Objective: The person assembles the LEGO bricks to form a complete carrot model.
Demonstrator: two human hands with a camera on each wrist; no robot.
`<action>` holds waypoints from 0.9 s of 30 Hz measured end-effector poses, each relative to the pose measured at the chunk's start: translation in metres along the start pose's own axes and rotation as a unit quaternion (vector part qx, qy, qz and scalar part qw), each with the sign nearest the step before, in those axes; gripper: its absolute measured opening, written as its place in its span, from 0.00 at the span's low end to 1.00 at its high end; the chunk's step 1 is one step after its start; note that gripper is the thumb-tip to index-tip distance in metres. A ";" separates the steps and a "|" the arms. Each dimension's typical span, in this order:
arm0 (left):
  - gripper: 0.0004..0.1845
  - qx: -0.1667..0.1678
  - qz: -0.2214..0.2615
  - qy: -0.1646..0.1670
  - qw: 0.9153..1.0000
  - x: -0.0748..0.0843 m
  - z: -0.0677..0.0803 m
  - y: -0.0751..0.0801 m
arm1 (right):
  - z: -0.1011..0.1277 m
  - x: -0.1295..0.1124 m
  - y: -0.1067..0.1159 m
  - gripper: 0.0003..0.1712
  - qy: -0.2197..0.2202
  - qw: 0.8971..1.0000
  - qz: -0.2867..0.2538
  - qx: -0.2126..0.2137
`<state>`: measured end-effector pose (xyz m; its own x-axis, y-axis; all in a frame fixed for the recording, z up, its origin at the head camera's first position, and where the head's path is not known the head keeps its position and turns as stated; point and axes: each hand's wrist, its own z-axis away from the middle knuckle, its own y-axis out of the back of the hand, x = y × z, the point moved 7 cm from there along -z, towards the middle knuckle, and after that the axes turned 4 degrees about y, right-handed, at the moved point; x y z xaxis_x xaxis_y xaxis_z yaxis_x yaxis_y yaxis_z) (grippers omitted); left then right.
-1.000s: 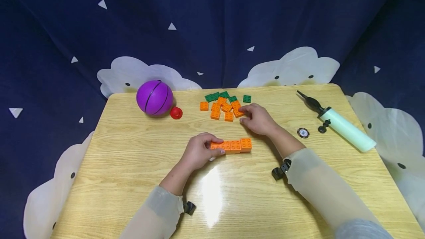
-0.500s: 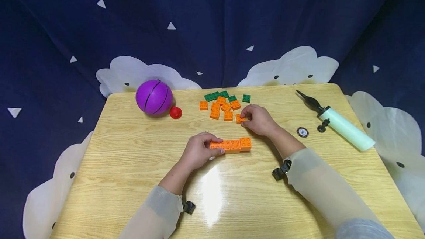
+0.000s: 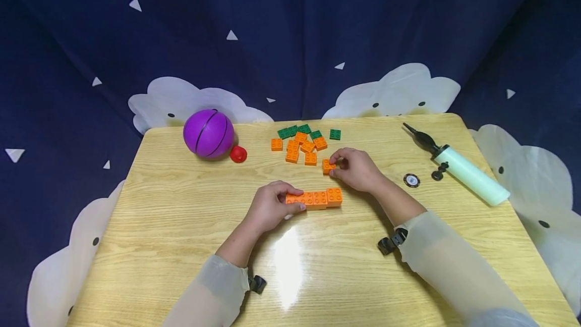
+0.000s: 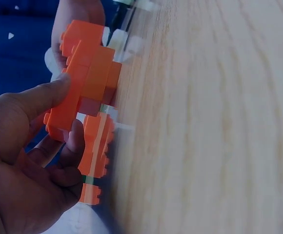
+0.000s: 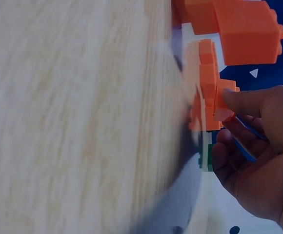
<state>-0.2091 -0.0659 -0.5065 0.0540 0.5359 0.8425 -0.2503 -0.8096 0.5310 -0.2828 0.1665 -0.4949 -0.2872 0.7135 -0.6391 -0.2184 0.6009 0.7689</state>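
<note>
A joined row of orange bricks (image 3: 314,199) is held at its end on the table (image 3: 181,226) by the left hand's (image 3: 271,207) curled fingers, a single orange brick (image 3: 328,166) is pinched just behind it by the right hand (image 3: 356,168), and a loose pile of bricks (image 3: 301,141) is judged left.

Pale, translucent cream sleeves on both forearms, a small black clip, perhaps a camera strap, near each cuff.
</note>
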 end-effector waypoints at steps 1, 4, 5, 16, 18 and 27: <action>0.14 0.000 0.002 0.000 1.000 0.000 0.000 0.000 | 0.002 -0.001 0.001 0.11 0.000 1.000 -0.003 0.001; 0.14 -0.001 0.005 0.001 1.000 0.001 0.001 0.001 | 0.006 -0.005 0.004 0.13 -0.005 1.000 -0.014 0.000; 0.14 -0.001 0.007 0.001 1.000 0.001 0.001 0.001 | 0.008 -0.006 0.004 0.13 -0.006 1.000 -0.020 -0.002; 0.14 -0.002 0.006 0.007 1.000 0.001 0.000 0.001 | 0.020 -0.029 0.009 0.19 0.022 0.999 -0.032 -0.007; 0.14 -0.002 0.005 0.008 1.000 0.001 0.000 0.001 | 0.022 -0.032 0.010 0.19 0.028 0.999 -0.033 -0.006; 0.14 -0.002 0.003 0.008 1.000 0.000 0.000 0.001 | 0.028 -0.046 0.011 0.19 0.036 0.998 -0.051 -0.015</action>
<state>-0.2091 -0.0665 -0.5059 0.0368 0.5348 0.8442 -0.2554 -0.8117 0.5253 -0.2456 0.1505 -0.4580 -0.3276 0.6217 -0.7115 -0.2764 0.6571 0.7013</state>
